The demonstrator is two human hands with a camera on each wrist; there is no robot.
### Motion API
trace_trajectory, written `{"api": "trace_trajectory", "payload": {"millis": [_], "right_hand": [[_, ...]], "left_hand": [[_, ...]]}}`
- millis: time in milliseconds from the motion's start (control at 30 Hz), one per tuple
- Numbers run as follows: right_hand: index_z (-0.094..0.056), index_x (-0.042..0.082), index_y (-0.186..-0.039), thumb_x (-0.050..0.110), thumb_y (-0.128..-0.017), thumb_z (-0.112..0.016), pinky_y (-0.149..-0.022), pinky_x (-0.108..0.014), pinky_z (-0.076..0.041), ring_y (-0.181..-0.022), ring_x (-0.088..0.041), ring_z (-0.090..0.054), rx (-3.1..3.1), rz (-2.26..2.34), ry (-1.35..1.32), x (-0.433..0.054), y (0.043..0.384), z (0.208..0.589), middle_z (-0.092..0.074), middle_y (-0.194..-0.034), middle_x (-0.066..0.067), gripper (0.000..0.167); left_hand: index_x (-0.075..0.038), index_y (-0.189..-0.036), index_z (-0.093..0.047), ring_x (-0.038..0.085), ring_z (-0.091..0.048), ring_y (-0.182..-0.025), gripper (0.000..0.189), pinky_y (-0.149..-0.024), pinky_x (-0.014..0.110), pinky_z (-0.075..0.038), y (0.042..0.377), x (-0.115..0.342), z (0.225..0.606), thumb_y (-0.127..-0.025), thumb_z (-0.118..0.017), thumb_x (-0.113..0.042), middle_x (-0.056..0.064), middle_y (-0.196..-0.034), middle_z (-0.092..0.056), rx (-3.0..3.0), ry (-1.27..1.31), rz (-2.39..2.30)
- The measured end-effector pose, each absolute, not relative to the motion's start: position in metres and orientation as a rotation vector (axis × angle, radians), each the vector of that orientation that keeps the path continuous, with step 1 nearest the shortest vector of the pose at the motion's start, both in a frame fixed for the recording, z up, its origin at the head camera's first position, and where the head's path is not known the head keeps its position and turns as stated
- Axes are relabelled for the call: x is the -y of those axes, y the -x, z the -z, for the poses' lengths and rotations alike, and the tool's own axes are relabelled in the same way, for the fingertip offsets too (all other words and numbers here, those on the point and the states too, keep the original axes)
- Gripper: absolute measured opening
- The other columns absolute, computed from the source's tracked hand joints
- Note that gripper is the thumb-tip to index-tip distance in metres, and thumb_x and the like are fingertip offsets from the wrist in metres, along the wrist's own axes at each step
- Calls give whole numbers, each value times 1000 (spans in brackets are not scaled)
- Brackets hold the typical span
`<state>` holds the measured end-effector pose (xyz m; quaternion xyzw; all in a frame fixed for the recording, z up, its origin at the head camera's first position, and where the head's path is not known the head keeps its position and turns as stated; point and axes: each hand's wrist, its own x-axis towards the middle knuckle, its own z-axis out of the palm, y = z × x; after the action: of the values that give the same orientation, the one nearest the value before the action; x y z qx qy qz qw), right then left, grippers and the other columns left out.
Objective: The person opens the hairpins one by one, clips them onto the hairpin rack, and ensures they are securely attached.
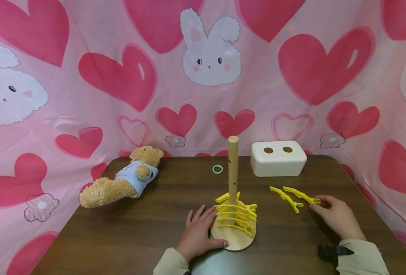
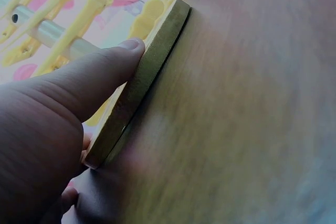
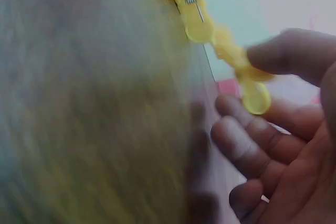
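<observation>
A wooden stand (image 1: 233,164) rises from a round base, with several yellow spring clips (image 1: 238,219) clipped around the lower part of its pole. My left hand (image 1: 196,235) holds the base (image 1: 234,244) from the left, its thumb on the front rim and the other fingers spread along the far side. On the right, my right hand (image 1: 340,217) pinches the near end of a yellow clip (image 3: 257,95) between thumb and fingers. A second yellow clip (image 1: 287,198) lies just left of that one. Spring coils show on a clip in the right wrist view.
A teddy bear (image 1: 134,175) in a blue top lies at the left rear of the brown table (image 1: 120,244). Behind the stand is a small green ring (image 1: 217,169). A white box (image 1: 278,164) with two round holes stands at the back right, before a pink curtain (image 1: 257,68).
</observation>
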<state>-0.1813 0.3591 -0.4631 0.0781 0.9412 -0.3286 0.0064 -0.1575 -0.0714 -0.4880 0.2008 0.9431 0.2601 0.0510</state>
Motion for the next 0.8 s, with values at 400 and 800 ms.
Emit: {"api": "trace_trajectory", "payload": {"millis": [400,800], "right_hand": [[-50,-1,-143,48,-103,-50,-68,-36,-54,-93,-33,-56,-2962,1323,-167,-325,176,443,-60,-116,-25,63],[-64,6,-127,32,-100,-64,-58,-25,-52,-73,-19,-57,-3080,1422,99,-287,160,407,-64,-99,-12,37]], "left_hand": [[-16,-152,-46,36,-26,-149,101,-114,69,-10,157,71,483,-74,-71,-75,2,-157,-43,-2865,-617,-784],[-17,-153,-45,34,-25,-150,100,-114,68,-9,158,70,486,-75,-70,-76,0,-158,-41,-2856,-597,-772]]}}
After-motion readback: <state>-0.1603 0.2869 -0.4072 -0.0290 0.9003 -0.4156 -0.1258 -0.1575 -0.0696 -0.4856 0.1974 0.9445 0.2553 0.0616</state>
